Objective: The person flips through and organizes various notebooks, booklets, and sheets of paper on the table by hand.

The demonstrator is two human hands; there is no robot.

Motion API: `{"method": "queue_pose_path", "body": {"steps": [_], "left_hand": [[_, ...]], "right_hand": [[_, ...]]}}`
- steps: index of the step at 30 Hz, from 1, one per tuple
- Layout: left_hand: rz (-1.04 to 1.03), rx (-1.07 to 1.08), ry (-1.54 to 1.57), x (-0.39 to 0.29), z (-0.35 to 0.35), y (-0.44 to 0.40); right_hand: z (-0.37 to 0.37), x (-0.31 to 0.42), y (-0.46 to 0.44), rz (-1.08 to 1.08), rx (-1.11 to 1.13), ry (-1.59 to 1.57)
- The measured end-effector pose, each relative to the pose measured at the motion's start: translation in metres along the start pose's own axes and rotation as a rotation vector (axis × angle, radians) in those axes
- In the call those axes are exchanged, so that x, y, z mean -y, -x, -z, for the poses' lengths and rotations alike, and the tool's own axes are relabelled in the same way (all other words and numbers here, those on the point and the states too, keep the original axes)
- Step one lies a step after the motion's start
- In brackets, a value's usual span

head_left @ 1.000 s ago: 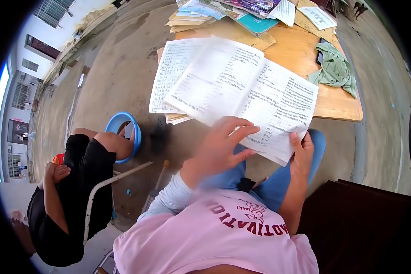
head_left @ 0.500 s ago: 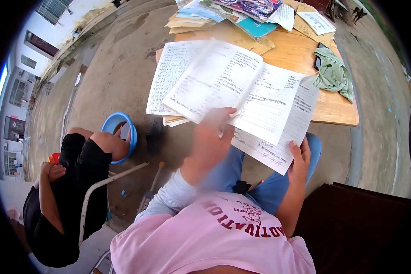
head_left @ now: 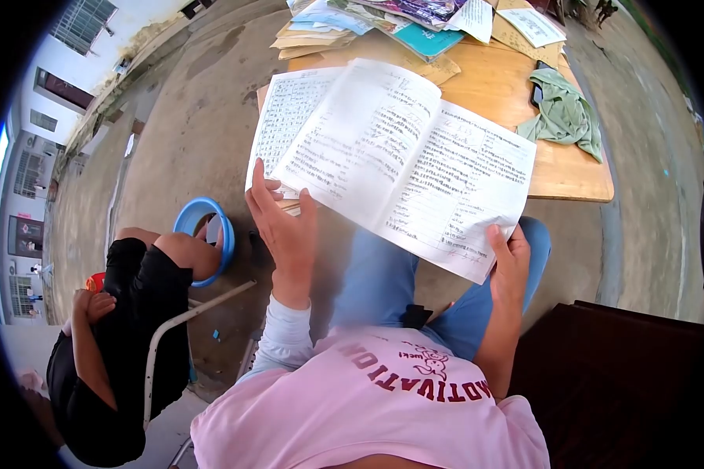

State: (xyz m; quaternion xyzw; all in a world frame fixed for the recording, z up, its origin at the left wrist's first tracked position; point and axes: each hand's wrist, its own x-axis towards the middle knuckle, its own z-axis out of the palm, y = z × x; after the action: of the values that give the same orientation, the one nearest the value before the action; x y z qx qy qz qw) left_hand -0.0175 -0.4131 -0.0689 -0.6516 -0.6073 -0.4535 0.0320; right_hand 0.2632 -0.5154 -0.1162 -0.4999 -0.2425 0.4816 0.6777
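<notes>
I see an open booklet [head_left: 360, 144] centre frame — right hand [head_left: 511, 262] pinching its lower-right corner; left hand [head_left: 286, 234], fingers spread, by its lower-left edge.

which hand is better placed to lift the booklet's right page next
Probably the right hand: its thumb rests on that right page near the bottom outer corner, while the left hand is across by the left page.
</notes>
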Motion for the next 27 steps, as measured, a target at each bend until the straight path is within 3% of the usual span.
{"method": "queue_pose_path", "body": {"steps": [3, 6, 9, 18, 24, 26, 27], "left_hand": [[-0.005, 0.115, 0.267, -0.008, 0.005, 0.004], [-0.286, 0.486, 0.461, -0.026, 0.007, 0.007], [-0.518, 0.651, 0.439, -0.059, 0.005, 0.010], [-0.535, 0.639, 0.299, -0.072, -0.020, 0.022], [-0.190, 0.406, 0.506, -0.059, -0.025, 0.014], [0.063, 0.405, 0.612, -0.051, -0.020, 0.012], [0.087, 0.361, 0.596, -0.046, -0.018, 0.011]], "right_hand": [[-0.001, 0.000, -0.001, -0.022, -0.028, 0.002], [-0.004, 0.000, -0.002, -0.036, -0.055, 0.020], [-0.007, -0.001, -0.004, -0.036, -0.061, -0.003], [0.004, 0.000, -0.002, -0.045, -0.046, 0.008], [0.005, 0.009, 0.011, 0.018, 0.122, 0.019], [0.007, 0.012, 0.012, 0.001, 0.171, 0.077], [0.008, 0.011, 0.012, -0.010, 0.161, 0.063]]}}
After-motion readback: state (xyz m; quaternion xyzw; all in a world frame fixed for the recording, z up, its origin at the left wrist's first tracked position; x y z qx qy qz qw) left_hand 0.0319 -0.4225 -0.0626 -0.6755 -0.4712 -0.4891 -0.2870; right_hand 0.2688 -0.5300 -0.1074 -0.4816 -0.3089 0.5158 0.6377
